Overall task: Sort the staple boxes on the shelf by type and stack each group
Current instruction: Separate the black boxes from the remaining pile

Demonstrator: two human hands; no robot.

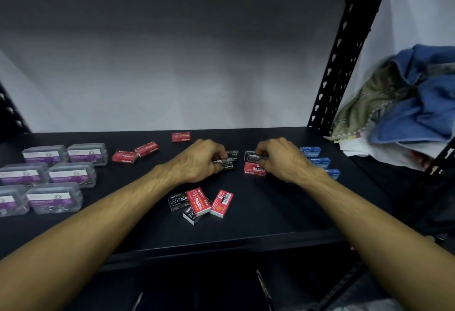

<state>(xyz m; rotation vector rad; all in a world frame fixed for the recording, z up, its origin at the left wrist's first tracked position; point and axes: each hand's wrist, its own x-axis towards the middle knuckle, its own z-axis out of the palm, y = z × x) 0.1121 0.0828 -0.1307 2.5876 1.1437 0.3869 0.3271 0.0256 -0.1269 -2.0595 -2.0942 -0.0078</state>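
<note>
At the far left of the frame six clear paper clip cases (pixel 53 175) sit in rows on the black shelf (pixel 283 212), apart from the job. Right of them lie two red staple boxes (pixel 135 154) side by side, with a third red box (pixel 181 137) alone near the back edge. At centre the left hand (pixel 199 160) curls its fingers round black staple boxes (pixel 227 161) that lie just off its fingertips to the right, long axes running roughly left to right. Below it, nearer the camera, a loose mixed heap (pixel 199 203) of black and red boxes lies overlapping, unsorted. Right of centre the right hand (pixel 280 159) pinches a black box (pixel 254 156) resting on a red box (pixel 254 170); that box lies to the left of its fingertips, so the two black groups face each other across a narrow gap. Joining them looks like a short inward slide, either hand equally near. Behind the right wrist three blue boxes (pixel 317 160) run in a line, and a pile of cloth (pixel 406 108) fills the right edge
</note>
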